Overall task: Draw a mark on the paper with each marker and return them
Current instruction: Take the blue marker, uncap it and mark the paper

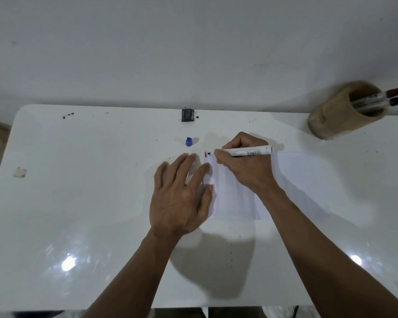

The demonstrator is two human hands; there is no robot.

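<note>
The right hand [244, 166] has its fingers [218, 154] curled round a white marker [251, 151], its tip on the top left corner of the paper [296, 180], beside small red and blue marks [207, 154]. The left hand [182, 193] lies flat, fingers straight and spread, pressing the paper's left edge against the white worktop [78, 180]. A blue cap [189, 142] stands nearby. Two markers [381, 99] lean in a wooden holder [336, 118] at the far right.
</note>
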